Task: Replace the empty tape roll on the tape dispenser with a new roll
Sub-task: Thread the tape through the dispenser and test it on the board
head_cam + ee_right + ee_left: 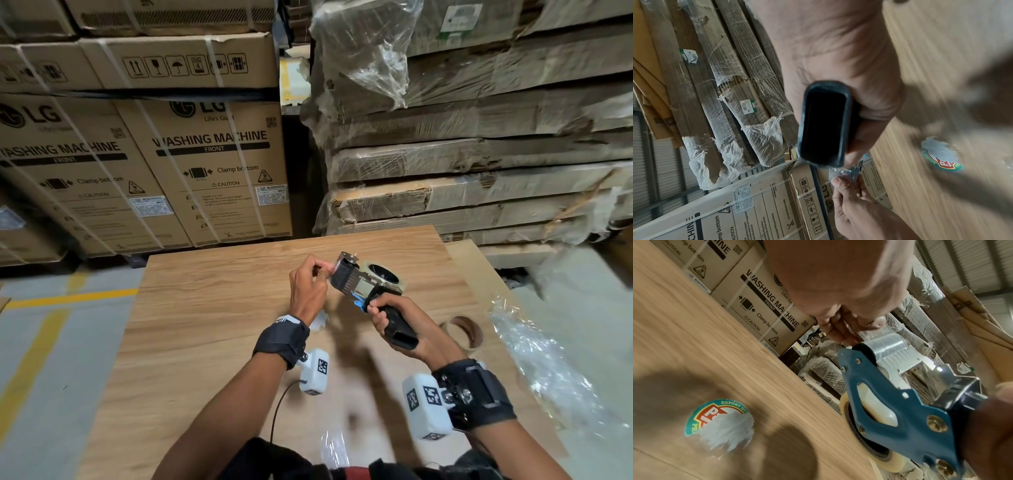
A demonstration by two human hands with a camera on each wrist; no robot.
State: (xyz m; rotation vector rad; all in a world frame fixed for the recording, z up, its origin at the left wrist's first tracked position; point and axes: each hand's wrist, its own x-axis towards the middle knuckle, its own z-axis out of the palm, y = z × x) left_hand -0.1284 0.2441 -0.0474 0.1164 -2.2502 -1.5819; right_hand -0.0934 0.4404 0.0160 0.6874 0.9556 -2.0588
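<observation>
— Stacked washing machine boxes [219, 171] and wrapped flat cardboard bundles [479, 164] stand behind the wooden table [212, 335]. What sits on it?

— An empty brown tape core [463, 331] lies near the right edge, beside crumpled clear plastic wrap [534, 359]. A torn round sticker [719, 423] is stuck on the wood under the hands.

— Where is the tape dispenser [368, 291]?

— Held above the table. The right hand [407, 329] has its fingers wrapped round the black handle [824, 123], the open end of it facing the wrist camera.

— And the new roll [875, 431]?

— Already mounted on the dispenser behind the blue side plate [890, 402]; it is a clear roll.

— What is the left hand [308, 287] doing?

— It pinches the loose end of the clear tape [881, 340] between thumb and fingertips, at the front of the dispenser, where the tape passes over the roller by the metal guard.

— Are the hands touching?

— No, they are apart, joined only through the tape and dispenser.
</observation>
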